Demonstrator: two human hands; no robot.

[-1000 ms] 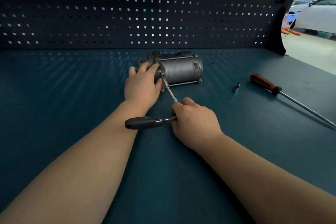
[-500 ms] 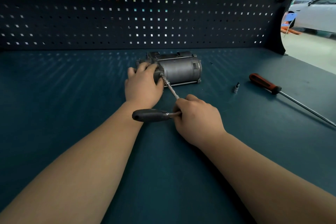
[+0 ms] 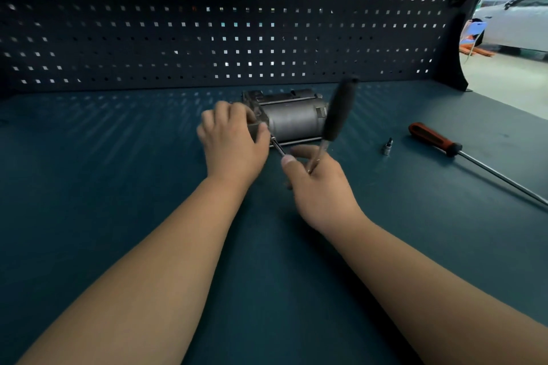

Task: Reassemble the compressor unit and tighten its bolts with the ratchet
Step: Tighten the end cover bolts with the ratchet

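At a teal workbench [image 3: 118, 216], your compressor unit [image 3: 292, 120] lies on its side near the back, just in front of the pegboard [image 3: 207, 24], its grey barrel pointing right. It looks like a dense, rigid metal body, heavy enough to sit firm yet round enough to roll under torque, so the squared block at its left end is the place to brace it, not the smooth barrel. Your left hand [image 3: 234, 142] lies there, fingers curled over the block and thumb against its near face, though blur hides the finer detail. Your right hand [image 3: 320, 187] is closed round the ratchet [image 3: 339, 111] low down by its head, the black handle standing up, blurred, in front of the barrel. A slim extension bar [image 3: 278, 147] runs from that hand to the unit's near left corner; the bolt itself is too small to make out. Steel on steel may slip if the bar tilts. A red-handled screwdriver [image 3: 433, 139] and a small socket bit [image 3: 388, 147] lie well to the right.
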